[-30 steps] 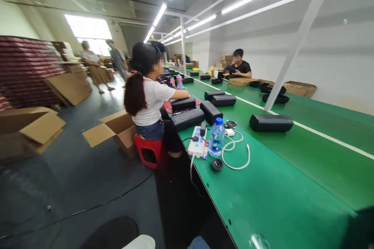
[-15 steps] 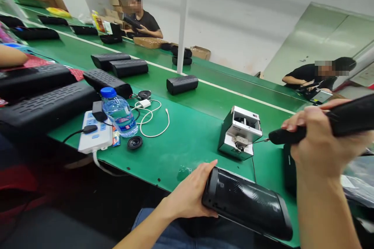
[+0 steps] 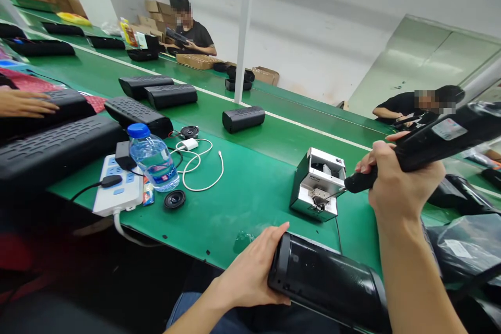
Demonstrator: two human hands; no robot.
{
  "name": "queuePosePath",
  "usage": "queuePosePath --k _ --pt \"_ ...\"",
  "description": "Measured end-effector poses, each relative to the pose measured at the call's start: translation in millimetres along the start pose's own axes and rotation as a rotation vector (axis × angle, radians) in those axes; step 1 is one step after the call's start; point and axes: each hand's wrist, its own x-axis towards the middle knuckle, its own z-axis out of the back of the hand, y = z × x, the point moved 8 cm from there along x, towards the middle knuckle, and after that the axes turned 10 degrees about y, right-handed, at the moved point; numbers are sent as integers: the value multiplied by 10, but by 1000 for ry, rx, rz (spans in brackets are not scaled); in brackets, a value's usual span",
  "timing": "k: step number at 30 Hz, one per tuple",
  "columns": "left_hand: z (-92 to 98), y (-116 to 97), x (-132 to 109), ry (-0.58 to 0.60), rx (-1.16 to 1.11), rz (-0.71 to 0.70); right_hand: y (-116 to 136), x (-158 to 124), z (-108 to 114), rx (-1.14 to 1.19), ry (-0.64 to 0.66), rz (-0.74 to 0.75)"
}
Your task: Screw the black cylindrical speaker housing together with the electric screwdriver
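My left hand [image 3: 260, 269] grips the near left end of a glossy black speaker [image 3: 329, 279], thumb on top, at the table's front edge. In my right hand [image 3: 403, 177] is a black electric screwdriver [image 3: 434, 141] with a pale label, held tilted. Its thin bit points down-left and reaches the front of a white and black screw feeder [image 3: 319, 185]. Whether a screw sits on the bit is too small to tell. The feeder stands on the green table just beyond the speaker.
Left of centre are a water bottle [image 3: 152, 159], a white power strip [image 3: 117, 188], a loose speaker driver [image 3: 174, 199] and a white cable [image 3: 201, 188]. Several black speaker cases [image 3: 242, 118] lie farther back. At left rests another person's hand [image 3: 27, 103]. Plastic bags [image 3: 469, 242] are at right.
My right hand has brought the screwdriver left, its bit staying at the feeder front. My left hand and the speaker have barely moved. At left, another person's hand has come onto a black case.
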Motion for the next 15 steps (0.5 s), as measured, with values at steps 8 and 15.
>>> queuePosePath --k 8,15 --pt "26 -9 2 -3 1 15 -169 -14 -31 25 -8 -97" --pt "47 -20 -16 -6 18 72 98 -149 144 37 -5 -170"
